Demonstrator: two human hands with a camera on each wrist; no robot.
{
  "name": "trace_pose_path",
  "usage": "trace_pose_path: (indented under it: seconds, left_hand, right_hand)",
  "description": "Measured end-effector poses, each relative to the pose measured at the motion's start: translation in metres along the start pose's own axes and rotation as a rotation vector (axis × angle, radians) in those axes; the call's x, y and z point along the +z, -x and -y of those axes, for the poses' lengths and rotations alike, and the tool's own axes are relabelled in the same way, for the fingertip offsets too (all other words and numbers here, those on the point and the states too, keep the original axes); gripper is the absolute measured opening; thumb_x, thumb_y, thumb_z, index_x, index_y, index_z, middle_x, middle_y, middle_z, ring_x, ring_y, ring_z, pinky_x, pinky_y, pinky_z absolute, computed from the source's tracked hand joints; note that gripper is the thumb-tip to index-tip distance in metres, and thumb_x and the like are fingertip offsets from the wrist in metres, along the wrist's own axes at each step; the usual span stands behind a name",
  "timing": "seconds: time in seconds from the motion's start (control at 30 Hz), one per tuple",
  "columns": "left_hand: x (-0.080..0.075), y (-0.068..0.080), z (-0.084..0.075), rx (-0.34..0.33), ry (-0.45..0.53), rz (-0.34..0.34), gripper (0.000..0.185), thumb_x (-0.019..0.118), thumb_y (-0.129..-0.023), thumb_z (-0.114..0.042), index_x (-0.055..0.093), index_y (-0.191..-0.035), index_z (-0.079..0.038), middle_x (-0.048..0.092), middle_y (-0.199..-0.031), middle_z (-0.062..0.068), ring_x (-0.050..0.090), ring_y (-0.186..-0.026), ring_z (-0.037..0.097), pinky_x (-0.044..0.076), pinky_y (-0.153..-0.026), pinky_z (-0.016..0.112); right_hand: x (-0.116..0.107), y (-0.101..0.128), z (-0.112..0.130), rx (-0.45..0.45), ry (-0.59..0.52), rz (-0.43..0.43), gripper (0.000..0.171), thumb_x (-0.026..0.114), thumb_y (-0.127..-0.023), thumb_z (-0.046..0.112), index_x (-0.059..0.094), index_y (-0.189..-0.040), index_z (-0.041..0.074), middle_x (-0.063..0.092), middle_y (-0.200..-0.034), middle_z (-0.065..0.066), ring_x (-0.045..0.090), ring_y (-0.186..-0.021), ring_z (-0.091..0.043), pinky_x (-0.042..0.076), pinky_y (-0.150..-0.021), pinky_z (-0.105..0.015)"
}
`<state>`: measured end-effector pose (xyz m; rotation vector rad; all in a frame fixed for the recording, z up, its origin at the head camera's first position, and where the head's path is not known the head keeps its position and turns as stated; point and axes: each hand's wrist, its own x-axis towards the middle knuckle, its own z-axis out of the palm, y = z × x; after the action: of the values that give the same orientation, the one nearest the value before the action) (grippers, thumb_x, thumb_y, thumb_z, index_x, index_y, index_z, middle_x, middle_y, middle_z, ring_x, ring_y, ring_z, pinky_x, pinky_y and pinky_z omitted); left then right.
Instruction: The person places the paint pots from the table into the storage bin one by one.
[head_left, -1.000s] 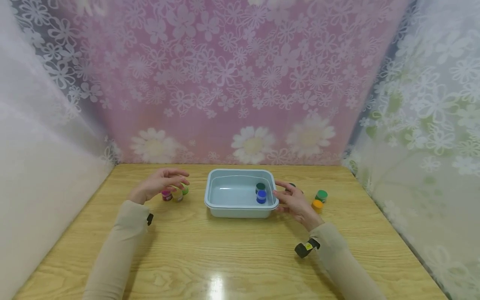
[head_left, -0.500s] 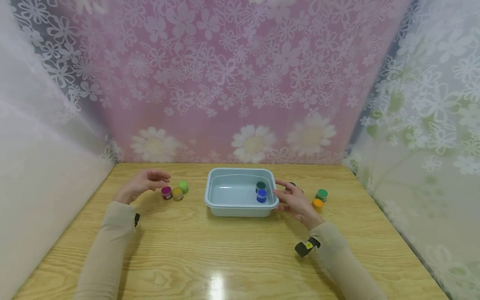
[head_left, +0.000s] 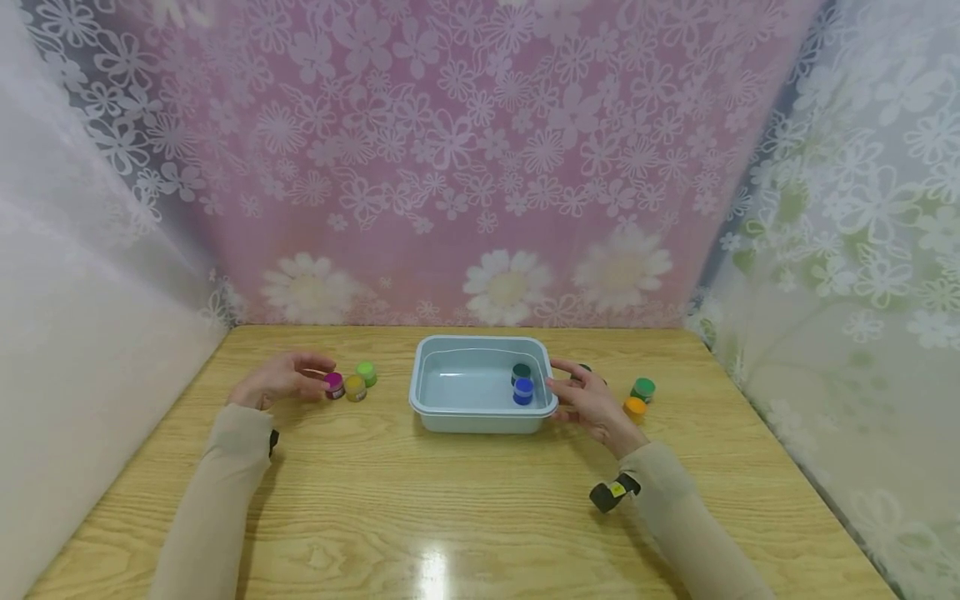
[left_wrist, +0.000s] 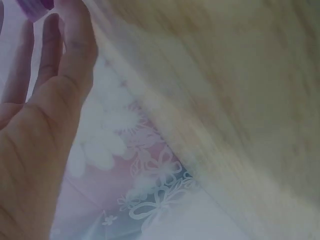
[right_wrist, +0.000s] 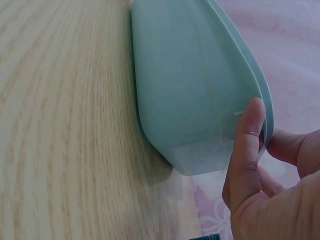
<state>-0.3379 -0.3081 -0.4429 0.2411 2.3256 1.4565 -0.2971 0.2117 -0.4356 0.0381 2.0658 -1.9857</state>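
Observation:
In the head view my left hand (head_left: 279, 380) reaches in from the left, its fingertips right at a small magenta paint jar (head_left: 334, 386) on the table. The left wrist view has that jar as a purple piece at the top edge, with loosely extended fingers (left_wrist: 46, 65) close to it. A yellow jar (head_left: 356, 388) and a light green jar (head_left: 366, 373) stand beside it. My right hand (head_left: 592, 407) holds the right end of a pale blue plastic basin (head_left: 480, 424), pinching its rim between thumb and fingers. Inside the basin are a blue jar (head_left: 523, 392) and a dark green jar (head_left: 521, 372).
Right of the basin stand a green jar (head_left: 642, 390) and an orange jar (head_left: 635, 409). Another dark-lidded jar (head_left: 586, 367) is partly hidden behind my right hand. Flowered cloth (head_left: 480, 167) hangs along the back and sides of the wooden table (head_left: 450, 500).
My left hand has moved left, away from above the yellow and light green jars, then lowered to the magenta jar. My right hand and the basin have stayed put.

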Motion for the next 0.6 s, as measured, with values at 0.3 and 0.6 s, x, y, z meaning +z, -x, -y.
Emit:
trace_pose_path:
  seconds: [0.3, 0.6]
  left_hand:
    - [-0.002, -0.008, -0.002, -0.036, -0.042, 0.056, 0.064, 0.071, -0.088, -0.008, 0.041, -0.143, 0.007, 0.045, -0.145, 0.027, 0.056, -0.119, 0.025, 0.054, -0.098, 0.038]
    - [0.0, -0.015, -0.002, -0.087, -0.015, 0.067, 0.058, 0.07, -0.087, -0.001, 0.047, -0.14, 0.006, 0.06, -0.128, 0.016, 0.062, -0.102, 0.015, 0.057, -0.09, 0.034]
  right_hand:
    - [0.0, 0.0, -0.001, -0.001, -0.001, -0.001, 0.058, 0.061, -0.098, 0.02, 0.037, -0.151, 0.016, 0.052, -0.137, -0.026, 0.068, -0.097, -0.024, 0.062, -0.069, -0.027]
    - [0.0, 0.001, 0.001, 0.004, -0.004, -0.002, 0.058, 0.06, -0.099, 0.018, 0.037, -0.152, 0.016, 0.052, -0.138, -0.027, 0.067, -0.097, -0.023, 0.061, -0.068, -0.026]
